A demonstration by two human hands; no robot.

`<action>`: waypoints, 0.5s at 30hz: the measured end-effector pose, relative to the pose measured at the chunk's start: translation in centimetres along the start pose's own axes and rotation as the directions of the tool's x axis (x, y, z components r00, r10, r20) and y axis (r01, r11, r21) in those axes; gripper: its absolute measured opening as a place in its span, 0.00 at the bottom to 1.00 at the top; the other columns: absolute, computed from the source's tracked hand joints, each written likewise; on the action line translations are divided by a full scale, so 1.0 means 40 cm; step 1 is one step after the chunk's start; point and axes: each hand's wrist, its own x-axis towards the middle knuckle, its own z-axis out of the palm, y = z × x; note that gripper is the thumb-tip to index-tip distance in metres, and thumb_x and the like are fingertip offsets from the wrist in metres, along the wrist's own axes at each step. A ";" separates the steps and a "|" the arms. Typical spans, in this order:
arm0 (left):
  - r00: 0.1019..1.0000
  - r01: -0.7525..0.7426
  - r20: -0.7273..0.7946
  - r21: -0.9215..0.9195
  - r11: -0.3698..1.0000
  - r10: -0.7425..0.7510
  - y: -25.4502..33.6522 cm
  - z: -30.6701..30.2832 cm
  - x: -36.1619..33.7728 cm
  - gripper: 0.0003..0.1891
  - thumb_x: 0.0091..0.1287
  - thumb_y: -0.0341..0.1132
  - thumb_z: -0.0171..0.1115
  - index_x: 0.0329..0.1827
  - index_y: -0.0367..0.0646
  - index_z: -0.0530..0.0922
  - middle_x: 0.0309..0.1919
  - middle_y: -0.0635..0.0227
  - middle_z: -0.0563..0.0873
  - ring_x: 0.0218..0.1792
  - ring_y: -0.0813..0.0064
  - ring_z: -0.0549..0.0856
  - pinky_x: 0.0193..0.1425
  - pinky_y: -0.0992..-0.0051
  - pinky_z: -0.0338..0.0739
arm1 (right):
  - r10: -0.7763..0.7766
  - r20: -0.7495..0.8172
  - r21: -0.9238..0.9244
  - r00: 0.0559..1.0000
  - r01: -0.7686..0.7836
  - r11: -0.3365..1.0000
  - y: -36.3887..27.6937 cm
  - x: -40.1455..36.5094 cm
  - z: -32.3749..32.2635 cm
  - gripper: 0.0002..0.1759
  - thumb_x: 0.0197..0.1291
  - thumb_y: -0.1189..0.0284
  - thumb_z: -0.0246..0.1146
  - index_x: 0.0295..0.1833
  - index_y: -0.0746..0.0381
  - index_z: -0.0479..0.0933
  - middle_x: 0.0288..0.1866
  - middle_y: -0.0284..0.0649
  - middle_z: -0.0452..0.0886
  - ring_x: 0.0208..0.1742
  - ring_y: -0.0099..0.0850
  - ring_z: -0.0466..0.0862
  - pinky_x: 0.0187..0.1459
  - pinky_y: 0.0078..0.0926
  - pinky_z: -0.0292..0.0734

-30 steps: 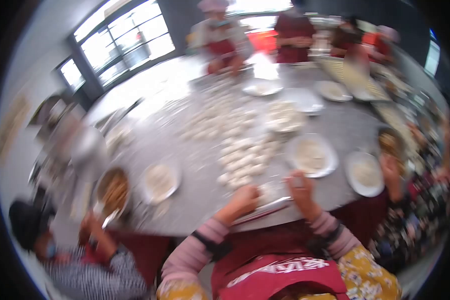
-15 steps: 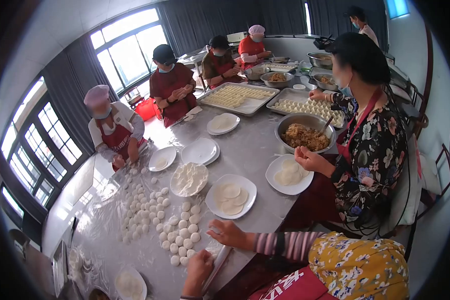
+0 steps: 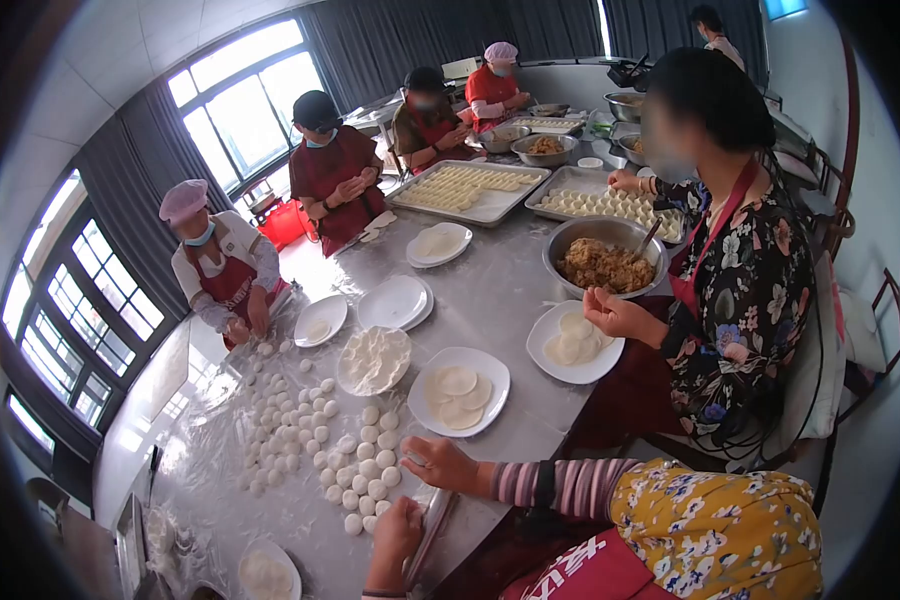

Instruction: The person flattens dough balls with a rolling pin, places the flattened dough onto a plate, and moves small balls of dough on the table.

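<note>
At the near table edge, my right hand (image 3: pixel 442 465) is curled, with something pale showing at its fingertips. My left hand (image 3: pixel 398 528) is closed like a fist just below and to the left of it, its contents hidden. A narrow light strip (image 3: pixel 434 525) with a brownish edge runs between my hands and my body. Beside both hands lie many flattened white dough pieces (image 3: pixel 368 468). Past my right hand is a white plate (image 3: pixel 500 375) with several round dough wrappers (image 3: pixel 457 398). A bowl of white flour (image 3: pixel 375 361) stands farther off.
A person in a floral top (image 3: pixel 735 240) sits at the right by a steel filling bowl (image 3: pixel 558 288) and a plate of wrappers (image 3: pixel 576 340). Trays of dumplings (image 3: pixel 465 187) stand farther back. Other people in red aprons (image 3: pixel 232 285) work along the far side.
The view has shifted slightly. My right hand has moved a little to the left, and my left hand stays close to its place, still closed.
</note>
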 end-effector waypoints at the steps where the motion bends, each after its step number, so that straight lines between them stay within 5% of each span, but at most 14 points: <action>1: 1.000 0.002 0.002 0.002 1.000 -0.003 -0.013 0.000 0.004 0.08 0.61 0.35 0.60 0.35 0.38 0.78 0.31 0.53 0.84 0.36 0.52 0.84 0.42 0.63 0.77 | 0.003 0.000 0.002 1.000 -0.003 1.000 0.001 0.004 -0.006 0.16 0.55 0.72 0.67 0.45 0.62 0.70 0.29 0.48 0.77 0.28 0.49 0.80 0.26 0.38 0.72; 9: 0.988 0.109 0.133 -0.239 0.965 -0.079 -0.053 0.003 -0.044 0.06 0.57 0.28 0.63 0.34 0.36 0.77 0.27 0.56 0.83 0.30 0.65 0.84 0.37 0.70 0.77 | 0.031 0.065 -0.025 0.997 -0.030 0.999 -0.034 -0.088 -0.100 0.17 0.54 0.74 0.67 0.46 0.62 0.69 0.31 0.50 0.79 0.31 0.52 0.80 0.28 0.42 0.73; 10: 0.992 0.032 0.128 -0.087 0.996 -0.021 0.006 -0.024 -0.037 0.06 0.58 0.30 0.62 0.34 0.36 0.77 0.27 0.55 0.83 0.31 0.62 0.84 0.38 0.68 0.77 | 0.015 0.040 0.007 0.999 -0.015 1.000 -0.027 -0.054 -0.091 0.17 0.56 0.73 0.66 0.47 0.62 0.68 0.30 0.50 0.78 0.30 0.52 0.80 0.28 0.42 0.73; 12: 0.997 -0.001 0.083 0.026 1.000 -0.001 0.016 -0.017 -0.005 0.08 0.61 0.35 0.59 0.34 0.37 0.76 0.29 0.49 0.82 0.34 0.49 0.83 0.40 0.59 0.76 | -0.078 0.081 -0.136 0.994 0.089 0.987 0.042 -0.035 -0.012 0.10 0.55 0.74 0.66 0.41 0.65 0.74 0.43 0.45 0.74 0.28 0.42 0.78 0.26 0.37 0.72; 13: 0.999 0.005 0.051 0.033 0.999 -0.007 0.040 -0.023 0.006 0.09 0.63 0.37 0.59 0.34 0.38 0.76 0.30 0.48 0.82 0.35 0.47 0.82 0.40 0.58 0.75 | -0.260 0.115 -0.249 0.959 0.282 0.927 0.077 -0.024 0.015 0.10 0.54 0.74 0.65 0.41 0.66 0.75 0.45 0.46 0.73 0.34 0.42 0.78 0.29 0.38 0.73; 14: 0.996 0.039 0.074 0.009 0.999 -0.040 0.052 -0.027 0.016 0.09 0.64 0.37 0.59 0.35 0.38 0.77 0.30 0.48 0.82 0.36 0.47 0.82 0.40 0.58 0.75 | -0.362 0.133 -0.301 0.923 0.385 0.872 0.069 0.002 0.001 0.12 0.59 0.72 0.62 0.45 0.62 0.69 0.32 0.52 0.77 0.33 0.50 0.79 0.29 0.43 0.73; 15: 0.997 0.006 0.077 -0.007 1.000 -0.006 0.038 -0.019 0.022 0.09 0.64 0.37 0.59 0.35 0.39 0.79 0.31 0.50 0.83 0.36 0.49 0.82 0.40 0.59 0.75 | -0.370 0.132 -0.252 0.920 0.392 0.885 0.066 0.007 -0.015 0.10 0.59 0.72 0.62 0.43 0.63 0.70 0.33 0.52 0.76 0.34 0.50 0.79 0.30 0.42 0.74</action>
